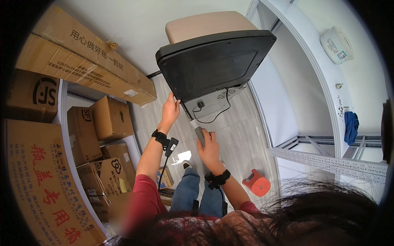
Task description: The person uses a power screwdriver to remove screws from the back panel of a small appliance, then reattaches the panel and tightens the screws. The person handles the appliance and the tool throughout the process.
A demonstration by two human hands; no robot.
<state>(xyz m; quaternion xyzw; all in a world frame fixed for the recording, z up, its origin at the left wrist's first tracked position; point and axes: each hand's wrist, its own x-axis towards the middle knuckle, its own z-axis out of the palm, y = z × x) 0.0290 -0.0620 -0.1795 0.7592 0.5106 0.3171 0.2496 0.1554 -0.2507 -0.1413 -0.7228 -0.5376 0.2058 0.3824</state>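
The fingers of the right hand (pixel 210 151) are curled around a tool with a grey handle (pixel 199 133), its pale end pointing up toward the machine. The fingers of the left hand (pixel 168 114) lie at the lower left edge of a broad black panel (pixel 213 65); whether they grip that edge or merely rest against it, I cannot tell. The panel stands tilted in front of the person, with a rounded beige block (pixel 211 25) behind its upper edge. Just below the panel sits a grey metal box (pixel 210 110) with round vents, a black plug (pixel 200 105) and a looping dark cable. Both wrists wear black straps (pixel 161 138) with leads running back toward the body. Under all this spreads a grey floor (pixel 243 135), where a small red stool (pixel 258 184) stands to the right. On the left, cardboard boxes (pixel 113 117) fill a shelf, near a long carton (pixel 94 61). On the right, white shelving (pixel 314 53) bears a white container (pixel 335 45) and a blue bundle (pixel 351 128).
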